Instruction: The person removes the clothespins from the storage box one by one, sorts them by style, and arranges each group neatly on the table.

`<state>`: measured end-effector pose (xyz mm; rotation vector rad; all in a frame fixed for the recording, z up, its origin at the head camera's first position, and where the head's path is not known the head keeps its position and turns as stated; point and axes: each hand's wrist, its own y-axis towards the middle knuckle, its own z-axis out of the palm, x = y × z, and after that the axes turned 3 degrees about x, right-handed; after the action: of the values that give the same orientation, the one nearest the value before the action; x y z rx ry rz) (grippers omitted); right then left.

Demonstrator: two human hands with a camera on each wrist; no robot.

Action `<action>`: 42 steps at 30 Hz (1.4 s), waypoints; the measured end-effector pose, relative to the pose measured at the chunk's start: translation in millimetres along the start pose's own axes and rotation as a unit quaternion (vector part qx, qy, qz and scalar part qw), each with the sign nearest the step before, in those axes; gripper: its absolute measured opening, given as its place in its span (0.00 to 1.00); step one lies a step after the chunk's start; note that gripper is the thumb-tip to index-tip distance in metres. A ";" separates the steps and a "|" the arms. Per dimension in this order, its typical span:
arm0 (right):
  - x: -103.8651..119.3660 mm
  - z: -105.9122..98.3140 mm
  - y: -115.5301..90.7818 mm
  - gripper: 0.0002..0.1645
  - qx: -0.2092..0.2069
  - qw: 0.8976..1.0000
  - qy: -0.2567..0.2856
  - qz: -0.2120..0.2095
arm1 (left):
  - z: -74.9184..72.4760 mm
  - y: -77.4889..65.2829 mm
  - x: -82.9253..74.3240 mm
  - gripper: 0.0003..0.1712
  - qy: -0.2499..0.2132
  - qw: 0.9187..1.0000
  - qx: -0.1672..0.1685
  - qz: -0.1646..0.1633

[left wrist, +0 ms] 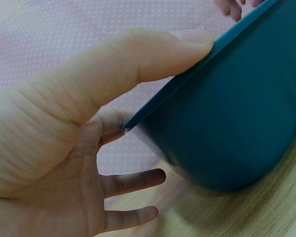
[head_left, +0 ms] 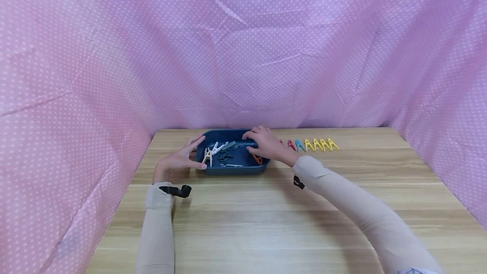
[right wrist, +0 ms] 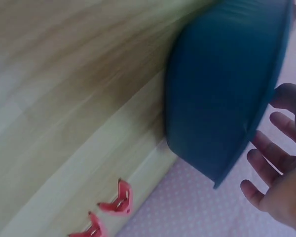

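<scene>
My left hand point(head_left: 178, 160) spans the left end of a dark blue plastic bin point(head_left: 233, 171). The thumb lies straight on its rim; the other fingers spread along the outside, as the left wrist view shows. Over the bin's right end, my right hand point(head_left: 266, 143) reaches across the rim with bent, parted fingers and nothing visible between them. Below it, inside the bin, lies an orange clothespin point(head_left: 257, 159). Toward the left inside are a beige clothespin point(head_left: 207, 156), a white clothespin point(head_left: 217, 149) and several dark green clips point(head_left: 225, 156).
Right of the bin, a row of clothespins stands along the table's back: red clothespins point(right wrist: 119, 198), a light blue clothespin point(head_left: 299, 145) and several yellow clothespins point(head_left: 322, 144). Pink dotted cloth point(head_left: 243, 54) hangs behind and beside the wooden table point(head_left: 243, 223).
</scene>
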<state>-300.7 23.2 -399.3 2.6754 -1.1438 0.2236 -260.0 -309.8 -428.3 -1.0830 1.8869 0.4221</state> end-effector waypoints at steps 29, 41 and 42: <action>11.3 34.5 43.2 0.09 0.075 0.997 -0.002 0.002 | 4.4 1.9 2.3 0.61 -0.018 1.000 -0.017 -0.003; 13.9 36.6 46.1 0.25 0.097 0.995 -0.019 0.032 | 0.5 2.1 -0.3 0.61 -0.013 1.000 -0.021 -0.012; 14.2 37.0 46.5 0.25 0.097 0.995 -0.023 0.033 | 0.4 2.1 -0.5 0.61 -0.014 1.000 -0.021 -0.013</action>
<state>-322.8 -27.6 -425.0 2.8255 -1.2855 0.3011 -261.4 -308.1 -428.4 -1.1237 1.8450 0.4613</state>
